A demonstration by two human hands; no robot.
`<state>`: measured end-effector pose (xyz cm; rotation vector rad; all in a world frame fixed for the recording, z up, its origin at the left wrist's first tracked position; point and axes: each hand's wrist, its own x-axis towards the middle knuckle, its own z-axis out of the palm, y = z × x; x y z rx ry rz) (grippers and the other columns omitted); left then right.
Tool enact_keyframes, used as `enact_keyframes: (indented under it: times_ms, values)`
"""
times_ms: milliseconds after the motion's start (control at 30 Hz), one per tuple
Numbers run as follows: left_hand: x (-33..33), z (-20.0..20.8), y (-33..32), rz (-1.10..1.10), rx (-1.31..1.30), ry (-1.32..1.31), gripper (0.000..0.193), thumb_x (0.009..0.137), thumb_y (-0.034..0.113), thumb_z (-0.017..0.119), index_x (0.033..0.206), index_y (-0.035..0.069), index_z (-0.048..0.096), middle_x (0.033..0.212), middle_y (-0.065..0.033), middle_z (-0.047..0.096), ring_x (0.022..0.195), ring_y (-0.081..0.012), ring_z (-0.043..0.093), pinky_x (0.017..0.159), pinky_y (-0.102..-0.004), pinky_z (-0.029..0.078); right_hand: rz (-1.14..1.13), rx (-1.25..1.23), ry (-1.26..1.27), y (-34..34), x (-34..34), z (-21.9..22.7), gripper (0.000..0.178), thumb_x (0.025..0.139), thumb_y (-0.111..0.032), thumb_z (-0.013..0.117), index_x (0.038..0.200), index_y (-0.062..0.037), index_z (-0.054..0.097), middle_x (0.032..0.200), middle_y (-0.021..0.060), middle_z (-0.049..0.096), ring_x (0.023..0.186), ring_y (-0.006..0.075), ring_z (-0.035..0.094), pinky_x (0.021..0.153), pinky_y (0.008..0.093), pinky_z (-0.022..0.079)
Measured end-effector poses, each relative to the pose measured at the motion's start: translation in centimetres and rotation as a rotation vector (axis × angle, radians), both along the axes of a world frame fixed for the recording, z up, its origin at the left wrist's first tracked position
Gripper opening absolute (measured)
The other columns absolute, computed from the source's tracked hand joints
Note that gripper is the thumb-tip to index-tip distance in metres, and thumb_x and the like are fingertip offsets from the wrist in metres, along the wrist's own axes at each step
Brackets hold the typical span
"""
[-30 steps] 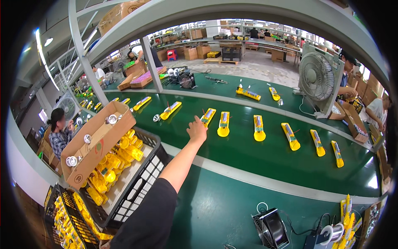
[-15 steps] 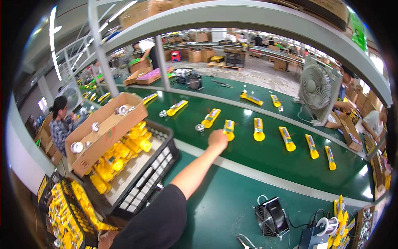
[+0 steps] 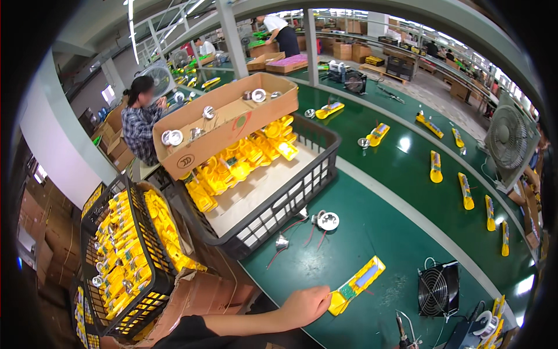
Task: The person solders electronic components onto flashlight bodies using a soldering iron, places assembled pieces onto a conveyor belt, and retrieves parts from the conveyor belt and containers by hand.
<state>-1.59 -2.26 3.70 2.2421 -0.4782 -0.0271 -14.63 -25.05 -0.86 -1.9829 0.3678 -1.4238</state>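
Observation:
My left hand [image 3: 305, 305] is closed on the near end of a yellow plastic flashlight housing [image 3: 358, 285] at the front of the green bench. Inside the open housing lie a green circuit board and a blue battery. Beyond it on the bench rest a round silver reflector with a white rim [image 3: 328, 221] and a smaller silver lamp piece [image 3: 282, 241], both with red wires. My right hand is out of view.
Left stand a black crate [image 3: 279, 203] of yellow housings with a cardboard box [image 3: 232, 131] across it, and another full crate [image 3: 160, 285]. Right are a small black fan [image 3: 439, 288] and soldering iron [image 3: 401, 331]. Behind, a green conveyor [image 3: 401, 166] carries housings; a person [image 3: 139, 122] sits far left.
My left hand has come back from the conveyor to the near bench with a flashlight housing. The view has turned left, so the crates sit farther right in it.

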Motion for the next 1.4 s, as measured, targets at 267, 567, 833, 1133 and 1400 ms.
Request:
enact_keyframes:
  times_ms: [267,567,833,1133,1400]
  values:
    - [5.3,1.0,5.4,0.153,-0.027,-0.308,0.007,0.074,0.006,0.058,0.081,0.004,0.056,0.078,-0.0099,0.052,0.072,-0.0250,0.053,0.063,-0.0329,0.043,0.184,0.234,-0.072,2.0,1.8,3.1,0.018,0.081,-0.019,0.049,0.083,-0.0020,0.042,0.064,0.0089,0.043,0.053,0.0197,0.043,0.049,0.0302,0.034]
    - [13.7,0.1,3.3,-0.015,0.432,-0.393,0.012,0.072,0.011,0.056,0.082,0.006,0.062,0.083,-0.0093,0.048,0.081,-0.0239,0.050,0.067,-0.0341,0.043,0.242,0.442,-0.103,3.0,3.3,5.0,0.020,0.081,-0.019,0.046,0.076,-0.0016,0.038,0.054,0.0038,0.040,0.043,0.0102,0.038,0.045,0.0224,0.033]
    - [14.1,1.6,4.0,-0.107,0.269,-0.492,0.007,0.071,0.008,0.059,0.075,0.005,0.053,0.082,-0.0055,0.050,0.079,-0.0242,0.047,0.070,-0.0339,0.039,0.173,0.392,-0.007,1.9,2.8,4.0,0.019,0.082,-0.018,0.046,0.076,-0.0005,0.039,0.060,0.0065,0.044,0.046,0.0111,0.040,0.047,0.0231,0.037]
    - [4.7,0.5,3.6,-0.110,-0.284,-0.186,0.005,0.069,0.003,0.062,0.072,0.004,0.058,0.065,-0.0055,0.055,0.065,-0.0207,0.052,0.076,-0.0357,0.044,0.404,0.663,-0.074,1.9,3.4,3.6,0.031,0.076,-0.026,0.057,0.076,-0.0044,0.035,0.052,0.0013,0.037,0.038,0.0052,0.033,0.044,0.0151,0.032]
    - [2.1,-2.8,2.0,-0.053,-0.248,-0.146,0.012,0.063,0.005,0.068,0.074,0.009,0.064,0.059,0.0007,0.047,0.055,-0.0142,0.044,0.052,-0.0265,0.034,0.378,0.484,-0.040,2.6,3.6,2.8,0.034,0.074,-0.026,0.061,0.075,-0.0040,0.035,0.058,0.0014,0.037,0.039,0.0047,0.034,0.039,0.0143,0.031]
